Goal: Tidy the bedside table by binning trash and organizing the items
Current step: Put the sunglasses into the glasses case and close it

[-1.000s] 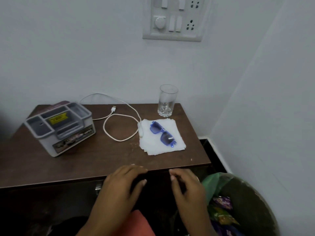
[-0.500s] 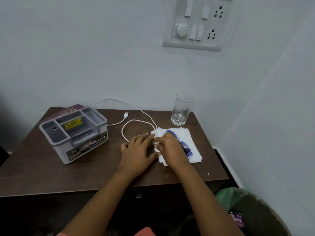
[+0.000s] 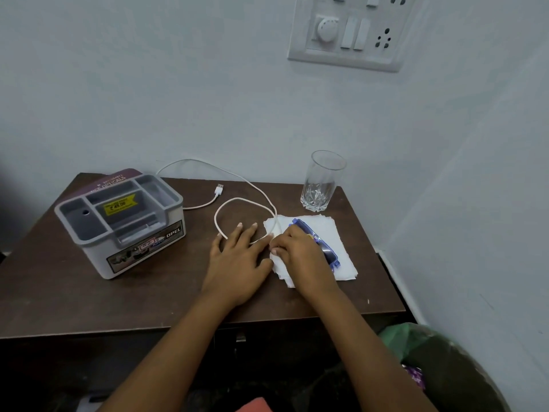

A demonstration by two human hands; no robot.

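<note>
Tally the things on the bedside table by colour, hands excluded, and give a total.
White: 2 (USB cable, stack of paper napkins)
Blue: 1 (sunglasses)
Clear: 1 (drinking glass)
Grey: 1 (desk organizer box)
Total: 5

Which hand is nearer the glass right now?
Right. The right hand is over the tissues, in front of the glass; the left hand lies flat on the table, farther left.
</note>
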